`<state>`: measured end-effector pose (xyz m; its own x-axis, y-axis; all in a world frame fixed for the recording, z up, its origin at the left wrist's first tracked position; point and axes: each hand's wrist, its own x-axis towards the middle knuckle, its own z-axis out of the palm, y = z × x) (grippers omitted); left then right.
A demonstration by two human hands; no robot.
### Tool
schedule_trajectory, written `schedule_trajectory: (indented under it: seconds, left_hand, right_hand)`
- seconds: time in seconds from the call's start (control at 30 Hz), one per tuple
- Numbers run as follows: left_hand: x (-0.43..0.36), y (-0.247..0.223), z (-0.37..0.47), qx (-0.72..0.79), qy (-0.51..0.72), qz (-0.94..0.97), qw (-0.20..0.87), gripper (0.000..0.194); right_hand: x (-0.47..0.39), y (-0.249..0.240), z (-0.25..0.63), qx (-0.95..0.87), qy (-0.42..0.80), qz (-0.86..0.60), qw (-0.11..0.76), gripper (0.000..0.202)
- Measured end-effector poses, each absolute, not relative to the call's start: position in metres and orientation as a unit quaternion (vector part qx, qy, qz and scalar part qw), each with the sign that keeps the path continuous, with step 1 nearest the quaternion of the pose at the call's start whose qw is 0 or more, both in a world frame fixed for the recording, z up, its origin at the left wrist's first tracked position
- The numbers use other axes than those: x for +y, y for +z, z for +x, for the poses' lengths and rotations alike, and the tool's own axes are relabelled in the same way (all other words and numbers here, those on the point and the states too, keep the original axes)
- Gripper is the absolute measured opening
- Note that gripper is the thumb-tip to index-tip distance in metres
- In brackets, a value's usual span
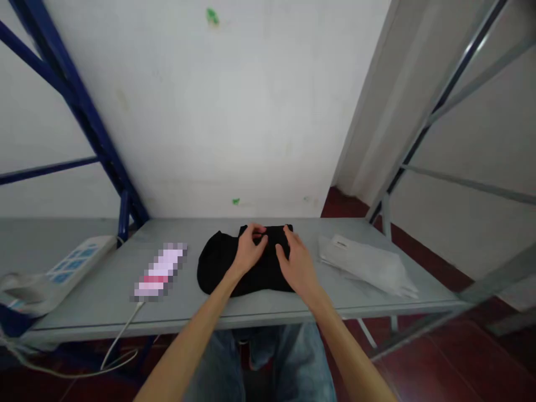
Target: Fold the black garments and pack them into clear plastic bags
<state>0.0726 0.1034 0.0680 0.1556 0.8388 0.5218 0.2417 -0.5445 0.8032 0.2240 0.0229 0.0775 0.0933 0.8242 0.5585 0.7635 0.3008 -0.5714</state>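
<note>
A black piece of folded cloth (221, 259) lies flat on the grey shelf, rounded at its left end and straight along its top edge at the right. I cannot tell what kind of garment it is. My left hand (250, 249) rests over its middle, the fingers curved and the thumb apart from them. On the cloth's right part lies my right hand (298, 262), with its fingers spread and the thumb held away. Neither hand visibly grips the fabric. To the right of my right hand is a stack of whitish plastic bags (366, 265).
Left of the cloth lies a pixelated phone (161, 271) with a white cable (121, 335) running over the shelf's front edge (188, 325). A white power strip (75, 268) sits further left. Blue metal posts (84, 106) and a white wall (234, 111) frame the shelf.
</note>
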Motion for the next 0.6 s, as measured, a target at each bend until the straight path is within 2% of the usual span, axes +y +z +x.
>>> schedule_trajectory:
  seconds: [0.1, 0.23, 0.37, 0.6]
  left_hand:
    - [0.086, 0.081, 0.041, 0.492, 0.606, 0.581, 0.232, 0.009]
    - [0.051, 0.068, 0.007, 0.546, 0.642, 0.494, 0.212, 0.015]
    - [0.022, 0.043, 0.001, 0.56, 0.624, 0.491, 0.237, 0.021]
    - [0.005, 0.033, 0.036, 0.598, 0.582, 0.519, 0.184, 0.046]
  right_hand:
    - [0.029, 0.082, 0.195, -0.678, -0.003, -0.61, 0.409, 0.057]
    - [0.046, 0.086, 0.138, -0.714, -0.022, -0.64, 0.284, 0.065]
    - [0.07, 0.086, 0.103, -0.708, 0.002, -0.677, 0.2, 0.076]
    - [0.088, 0.096, 0.105, -0.702, 0.029, -0.702, 0.118, 0.066]
